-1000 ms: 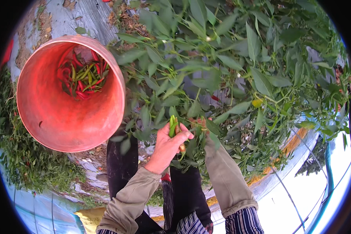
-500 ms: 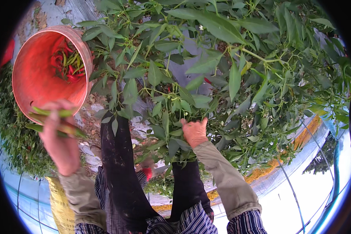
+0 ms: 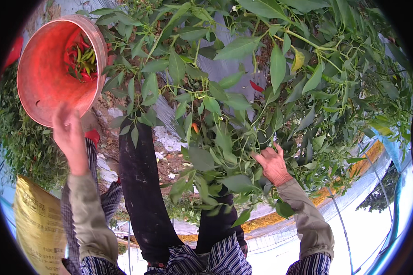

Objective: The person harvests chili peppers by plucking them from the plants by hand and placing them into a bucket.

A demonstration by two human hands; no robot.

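Note:
My left hand [image 3: 68,140] is at the near rim of an orange-red bucket [image 3: 43,98], fingers apart and slightly blurred, with no peppers visible in it. Red and green chili peppers [image 3: 85,62] lie together inside the tilted bucket. Among the leaves of a pepper plant [image 3: 236,103], my right hand [image 3: 273,166] has its thumb and forefinger showing and the other fingers curled. Thin stems run to it, but leaves hide what it grips. A red chili pepper [image 3: 257,86] and an orange one [image 3: 195,128] show in the foliage.
A yellow printed sack [image 3: 39,224] stands at lower left. Beside my left forearm is striped cloth [image 3: 92,165] with something red [image 3: 93,136] near it. Grey plastic sheeting [image 3: 215,68] covers ground beneath the plants. Thin poles [image 3: 342,220] rise at lower right.
The green peppers are gone from my left hand, whose fingers have spread. My right hand has moved right and slightly nearer, and the foliage around it has shifted. The striped cloth has moved left.

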